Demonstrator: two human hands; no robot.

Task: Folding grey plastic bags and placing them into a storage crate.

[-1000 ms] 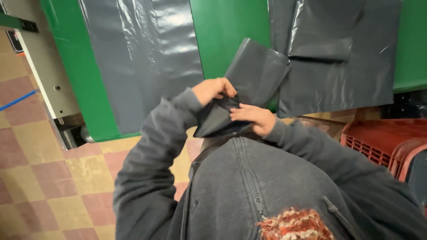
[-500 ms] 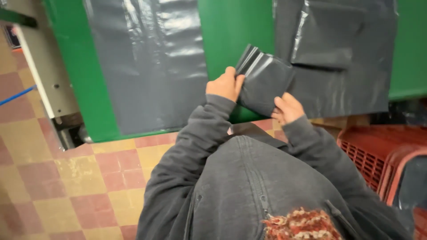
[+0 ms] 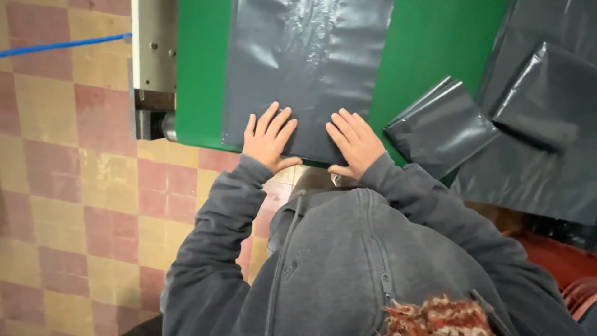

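A long dark grey plastic bag (image 3: pixel 305 68) lies flat on the green table (image 3: pixel 199 74). My left hand (image 3: pixel 268 138) rests palm down with spread fingers on the bag's near edge. Beside it, my right hand (image 3: pixel 353 143) also presses flat on the same edge, thumb hanging over the table's rim. Neither hand grips anything. A folded grey bag (image 3: pixel 440 127) lies on the table just right of my right hand.
More dark grey bags (image 3: pixel 541 118) are piled at the right, draping off the table. A metal machine frame (image 3: pixel 152 56) stands at the table's left end with a blue cord (image 3: pixel 62 45). A red crate (image 3: pixel 559 261) sits lower right. Checkered red and yellow floor tiles (image 3: pixel 74 186) lie at the left.
Both hands let go of the folded bag, which now lies at the right, and moved left onto the flat bag's near edge. The view has shifted left and closer.
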